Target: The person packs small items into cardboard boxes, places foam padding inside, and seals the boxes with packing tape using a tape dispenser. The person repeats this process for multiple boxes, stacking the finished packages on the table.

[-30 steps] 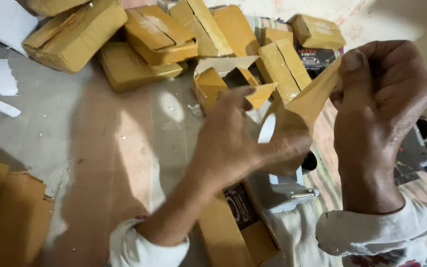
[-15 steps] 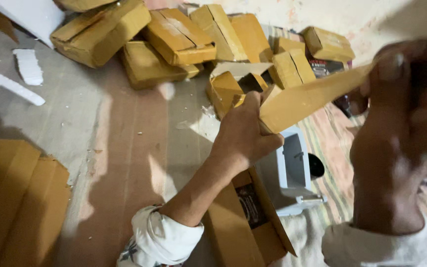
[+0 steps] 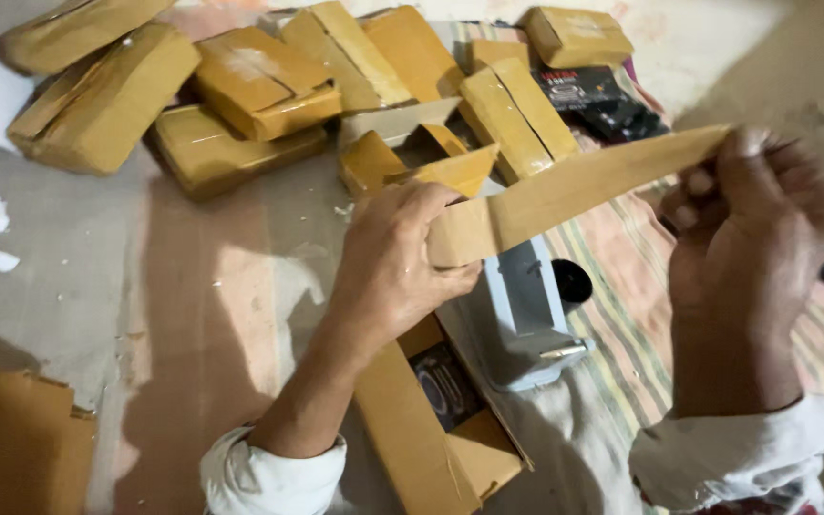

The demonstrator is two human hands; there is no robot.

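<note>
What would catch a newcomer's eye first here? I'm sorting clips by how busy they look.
First, the long strip of brown tape stretched across the middle, pulled from the roll in the left hand by the right hand. Behind it, a heap of brown taped parcels covers the floor at the top. Below the hands lies an open cardboard box.

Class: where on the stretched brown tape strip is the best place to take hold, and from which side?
Take the tape strip at its free upper end, pinching from the right as the right hand does. It runs taut from the roll in the left hand, so only that end is free.
</note>
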